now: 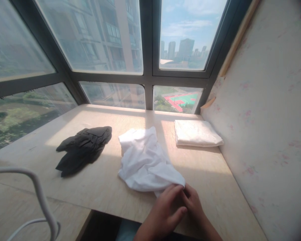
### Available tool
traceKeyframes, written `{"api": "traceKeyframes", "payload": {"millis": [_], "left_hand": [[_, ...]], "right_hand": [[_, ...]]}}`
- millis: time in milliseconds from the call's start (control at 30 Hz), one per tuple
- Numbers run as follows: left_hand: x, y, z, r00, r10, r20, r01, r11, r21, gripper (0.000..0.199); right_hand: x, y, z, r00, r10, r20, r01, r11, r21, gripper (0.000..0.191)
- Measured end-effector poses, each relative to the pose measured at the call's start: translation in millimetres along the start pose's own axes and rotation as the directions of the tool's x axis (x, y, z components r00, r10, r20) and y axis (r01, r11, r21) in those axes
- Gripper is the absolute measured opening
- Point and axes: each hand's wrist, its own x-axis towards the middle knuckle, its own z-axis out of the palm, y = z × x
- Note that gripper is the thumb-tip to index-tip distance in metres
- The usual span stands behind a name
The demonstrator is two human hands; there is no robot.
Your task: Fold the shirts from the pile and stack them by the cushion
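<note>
A rumpled white garment [145,164], perhaps a shirt, lies spread on the pale wooden surface in front of me. At its near right corner, my left hand [165,209] has its fingers closed over the cloth edge, the thumb standing apart. Pressed close beside it, my right hand [194,202] pinches the same corner of the garment. Both hands' fingertips are partly hidden by each other and the fabric. To the left lies a crumpled black garment [86,147]. Further back on the right sits a neatly folded white cloth [197,133], apart from the hands.
The wooden surface [203,167] runs back to dark-framed windows [147,80]. A papered wall [261,134] bounds the right side. At the lower left, a white curved tube [37,187] rises in front of the surface, near a dark gap [102,226] at its front edge.
</note>
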Motion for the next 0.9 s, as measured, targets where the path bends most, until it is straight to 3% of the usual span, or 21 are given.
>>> {"api": "traceKeyframes", "payload": {"millis": [100,167,267,367,467,533,600,733,800,900], "left_hand": [[-1.1,-12.5,-13.8,0.981,-0.052,-0.187,0.064,0.996,0.062,0.038],[-5.7,-28.4,-28.3,0.952,-0.019,-0.306,0.088,0.973,0.212,0.033],[-18.3,-54.0,-51.2,0.904,0.064,-0.423,0.178,0.843,0.507,0.039],[-34.0,-77.1,-69.5,0.905,0.073,-0.418,0.242,0.721,0.65,0.05],[-44.5,-90.1,-83.2,0.921,0.084,-0.381,0.198,0.742,0.641,0.048],[-44.9,-87.1,-92.4,0.906,0.095,-0.413,0.172,0.808,0.563,0.038],[-39.2,-73.0,-103.1,0.872,0.041,-0.487,0.19,0.889,0.416,0.027],[-11.3,-32.2,-129.7,0.778,-0.13,-0.614,0.254,0.96,0.118,0.03],[9.8,-22.0,-143.7,0.755,-0.116,-0.645,0.256,0.958,0.128,0.034],[44.4,-29.7,-160.1,0.774,-0.026,-0.633,0.294,0.9,0.323,0.035]], "right_hand": [[2.2,-3.1,-3.7,0.999,-0.022,-0.025,0.022,1.0,0.012,0.031],[2.0,-3.7,-5.4,0.998,0.015,-0.053,-0.012,0.998,0.057,0.033],[-2.4,-0.2,-4.7,0.983,0.144,-0.109,-0.126,0.979,0.158,0.041],[-9.2,5.4,1.5,0.95,0.278,-0.141,-0.229,0.929,0.29,0.045],[-12.6,3.6,8.5,0.92,0.392,-0.001,-0.348,0.819,0.456,0.044],[-10.4,-6.9,7.8,0.9,0.416,0.134,-0.421,0.743,0.52,0.039],[-4.0,-26.3,-0.3,0.885,0.42,0.2,-0.456,0.702,0.546,0.037],[20.7,-79.7,-33.0,0.905,0.414,0.1,-0.391,0.714,0.581,0.043],[37.2,-102.1,-47.4,0.928,0.371,0.01,-0.303,0.742,0.598,0.054],[61.7,-114.2,-55.0,0.965,0.255,-0.055,-0.171,0.778,0.604,0.064]]}}
